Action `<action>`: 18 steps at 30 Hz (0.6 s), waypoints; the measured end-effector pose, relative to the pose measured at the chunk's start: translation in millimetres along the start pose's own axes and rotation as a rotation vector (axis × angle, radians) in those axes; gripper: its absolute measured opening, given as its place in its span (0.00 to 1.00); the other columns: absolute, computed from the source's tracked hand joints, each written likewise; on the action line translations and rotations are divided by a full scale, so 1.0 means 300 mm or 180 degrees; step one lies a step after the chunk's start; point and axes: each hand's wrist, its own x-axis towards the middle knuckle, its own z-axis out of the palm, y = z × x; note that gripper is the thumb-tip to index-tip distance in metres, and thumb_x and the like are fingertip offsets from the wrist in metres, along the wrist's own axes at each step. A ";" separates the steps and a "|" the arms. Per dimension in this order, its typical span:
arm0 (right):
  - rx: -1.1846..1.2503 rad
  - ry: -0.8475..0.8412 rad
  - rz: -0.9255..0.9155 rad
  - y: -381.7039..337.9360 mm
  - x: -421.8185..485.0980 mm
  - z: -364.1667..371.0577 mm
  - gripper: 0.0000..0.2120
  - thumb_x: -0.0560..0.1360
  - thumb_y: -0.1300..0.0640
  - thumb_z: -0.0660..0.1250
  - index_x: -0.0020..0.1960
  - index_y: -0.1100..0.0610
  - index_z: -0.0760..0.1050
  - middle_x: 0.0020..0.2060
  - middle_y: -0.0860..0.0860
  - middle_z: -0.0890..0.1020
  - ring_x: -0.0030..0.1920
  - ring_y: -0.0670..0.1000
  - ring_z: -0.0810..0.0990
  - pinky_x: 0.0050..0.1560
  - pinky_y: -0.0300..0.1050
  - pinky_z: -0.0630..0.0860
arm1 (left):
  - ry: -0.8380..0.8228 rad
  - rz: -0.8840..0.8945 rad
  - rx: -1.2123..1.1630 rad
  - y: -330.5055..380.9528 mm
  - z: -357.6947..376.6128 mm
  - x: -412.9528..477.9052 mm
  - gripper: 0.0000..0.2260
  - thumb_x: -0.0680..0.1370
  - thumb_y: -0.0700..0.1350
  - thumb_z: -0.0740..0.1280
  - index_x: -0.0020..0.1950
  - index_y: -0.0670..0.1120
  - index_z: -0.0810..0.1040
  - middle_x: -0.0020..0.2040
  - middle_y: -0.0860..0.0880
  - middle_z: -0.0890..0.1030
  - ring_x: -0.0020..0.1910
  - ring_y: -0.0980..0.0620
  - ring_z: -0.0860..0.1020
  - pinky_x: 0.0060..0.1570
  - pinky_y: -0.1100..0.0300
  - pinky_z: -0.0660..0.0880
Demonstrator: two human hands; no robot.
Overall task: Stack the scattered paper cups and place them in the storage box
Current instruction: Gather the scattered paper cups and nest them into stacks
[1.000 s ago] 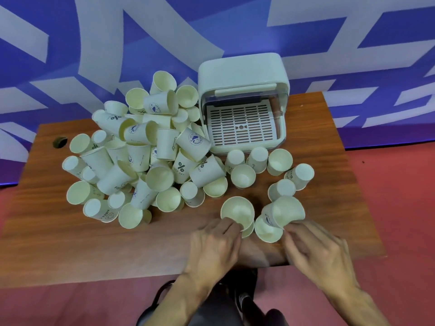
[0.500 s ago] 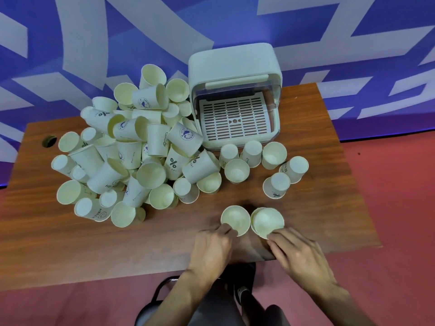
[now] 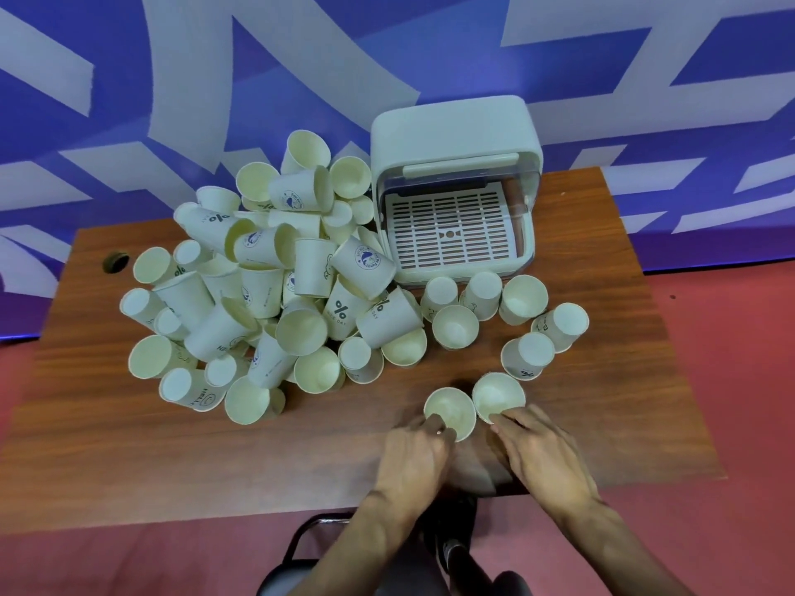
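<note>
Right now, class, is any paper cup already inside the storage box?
No, the storage box holds only its bare slotted floor; the cups all sit outside on the table.

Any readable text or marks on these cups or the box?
"% NICE DAY": cup in the pile's middle.
"%": cup at the pile's back left.
"HELL": lying cup at the pile's front.
Round blue logos' lettering: too small to read.
Storage box: none.

wooden table (image 3: 107,466) | paper cups (image 3: 275,303) heaped left | storage box (image 3: 456,131) at back
</note>
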 end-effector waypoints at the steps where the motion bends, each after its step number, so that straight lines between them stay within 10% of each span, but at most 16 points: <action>1: -0.0054 0.0067 -0.0011 -0.010 0.000 -0.015 0.07 0.77 0.52 0.67 0.52 0.49 0.83 0.46 0.42 0.82 0.45 0.48 0.79 0.33 0.43 0.77 | 0.0041 -0.0027 -0.0048 -0.005 -0.010 -0.002 0.10 0.68 0.58 0.74 0.43 0.53 0.81 0.40 0.55 0.80 0.35 0.53 0.80 0.26 0.61 0.72; 7: 0.0171 0.0690 -0.0075 -0.093 0.079 -0.144 0.09 0.76 0.53 0.66 0.54 0.49 0.83 0.51 0.40 0.83 0.46 0.45 0.82 0.35 0.36 0.70 | 0.0928 -0.0135 -0.0486 -0.109 -0.226 0.018 0.18 0.82 0.59 0.55 0.49 0.51 0.81 0.44 0.54 0.80 0.38 0.51 0.78 0.27 0.56 0.72; 10: 0.0237 0.0444 -0.0035 -0.151 0.192 -0.170 0.13 0.78 0.51 0.65 0.62 0.47 0.78 0.57 0.39 0.80 0.47 0.46 0.82 0.37 0.42 0.74 | 0.1079 -0.0112 -0.0151 -0.234 -0.363 0.096 0.10 0.78 0.50 0.63 0.53 0.49 0.81 0.46 0.51 0.80 0.39 0.47 0.79 0.24 0.54 0.71; 14: 0.0755 0.0080 0.0275 -0.227 0.355 -0.164 0.20 0.78 0.47 0.65 0.68 0.46 0.69 0.61 0.43 0.77 0.48 0.51 0.82 0.40 0.47 0.74 | 0.0302 -0.0310 0.1049 -0.370 -0.511 0.282 0.20 0.72 0.41 0.68 0.64 0.48 0.74 0.57 0.49 0.76 0.46 0.46 0.78 0.26 0.57 0.65; 18: 0.0913 0.0007 0.0474 -0.273 0.454 -0.126 0.20 0.76 0.44 0.65 0.67 0.45 0.69 0.59 0.43 0.77 0.50 0.49 0.80 0.42 0.48 0.76 | -0.0225 0.0645 0.1846 -0.442 -0.588 0.443 0.24 0.79 0.42 0.60 0.75 0.49 0.60 0.71 0.47 0.64 0.58 0.46 0.72 0.33 0.55 0.65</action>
